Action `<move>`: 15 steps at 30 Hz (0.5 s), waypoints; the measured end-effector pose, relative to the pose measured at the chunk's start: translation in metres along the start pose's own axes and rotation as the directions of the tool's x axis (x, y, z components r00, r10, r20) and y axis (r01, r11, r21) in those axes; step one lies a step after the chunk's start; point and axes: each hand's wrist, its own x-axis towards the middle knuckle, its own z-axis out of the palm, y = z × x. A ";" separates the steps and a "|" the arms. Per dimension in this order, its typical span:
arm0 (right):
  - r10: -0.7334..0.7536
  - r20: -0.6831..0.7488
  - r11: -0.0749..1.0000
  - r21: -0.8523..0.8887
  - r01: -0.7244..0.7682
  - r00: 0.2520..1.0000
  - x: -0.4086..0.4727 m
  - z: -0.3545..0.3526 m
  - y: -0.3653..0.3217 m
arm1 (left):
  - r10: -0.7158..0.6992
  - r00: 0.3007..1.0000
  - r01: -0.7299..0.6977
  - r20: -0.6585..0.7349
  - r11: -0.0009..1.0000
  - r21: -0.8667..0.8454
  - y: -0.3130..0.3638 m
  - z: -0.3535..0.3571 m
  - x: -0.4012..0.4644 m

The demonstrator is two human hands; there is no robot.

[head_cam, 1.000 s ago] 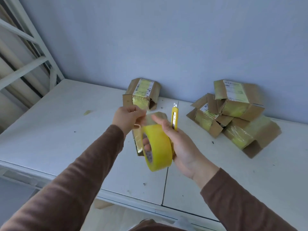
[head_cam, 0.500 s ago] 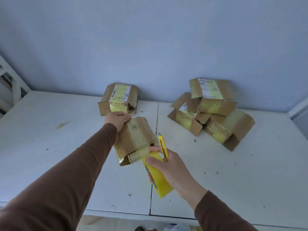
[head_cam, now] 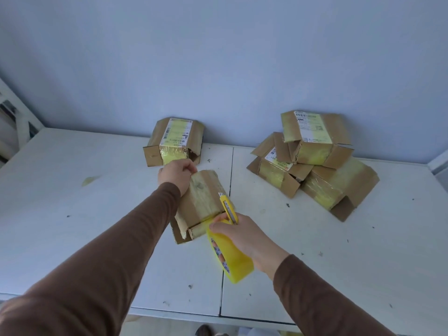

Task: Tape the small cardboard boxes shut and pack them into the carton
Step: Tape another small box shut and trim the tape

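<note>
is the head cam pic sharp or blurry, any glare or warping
Head view: soft, even daylight with no hard shadows; mild sheen on the yellow tape of the stacked boxes, no blown-out glare; the box labels are too soft to read; wide-angle warping bends the table edge and stretches the sleeves near the bottom; the left hand, right hand and tape roll look fairly sharp.

Plenty of bare table (head_cam: 72,214) out to the left, and more on the near right. The back was tighter: one taped box (head_cam: 173,141) sat against the wall (head_cam: 218,69), and a heap of boxes (head_cam: 312,163) crowded the back right.
</note>
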 end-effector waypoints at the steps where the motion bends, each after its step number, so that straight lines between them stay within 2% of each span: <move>1: -0.008 -0.010 0.999 -0.032 0.008 1.000 0.000 0.000 0.000 | 0.052 0.998 -0.053 0.019 0.998 0.015 0.001 -0.001 -0.003; 3: -0.024 -0.045 0.997 -0.079 0.021 0.999 0.000 0.002 0.001 | 0.122 0.988 -0.118 0.097 0.992 -0.050 -0.007 -0.005 -0.005; 5: -0.036 -0.050 0.999 -0.032 0.034 0.998 0.003 0.002 0.002 | 0.159 0.969 -0.136 0.190 0.982 -0.128 -0.019 -0.010 -0.007; 8: -0.042 -0.043 0.995 0.093 0.045 0.998 0.005 0.009 0.003 | 0.162 0.944 -0.151 0.287 0.987 -0.062 -0.026 -0.016 -0.003; 10: -0.056 -0.081 0.990 0.123 0.066 0.995 0.008 0.021 0.008 | 0.195 0.955 -0.227 0.224 0.965 0.130 -0.018 -0.020 0.001; 12: -0.065 -0.120 0.986 0.145 0.082 0.991 0.012 0.035 0.017 | 0.280 0.957 -0.288 0.072 0.910 0.299 -0.007 -0.022 0.003; 13: -0.062 -0.115 0.982 0.168 0.081 0.991 0.013 0.041 0.021 | 0.319 0.948 -0.302 -0.010 0.905 0.300 -0.002 -0.025 0.000; 15: -0.071 -0.095 0.967 0.238 0.092 0.993 0.012 0.049 0.025 | 0.319 0.936 -0.300 -0.148 0.944 0.138 0.001 -0.032 -0.020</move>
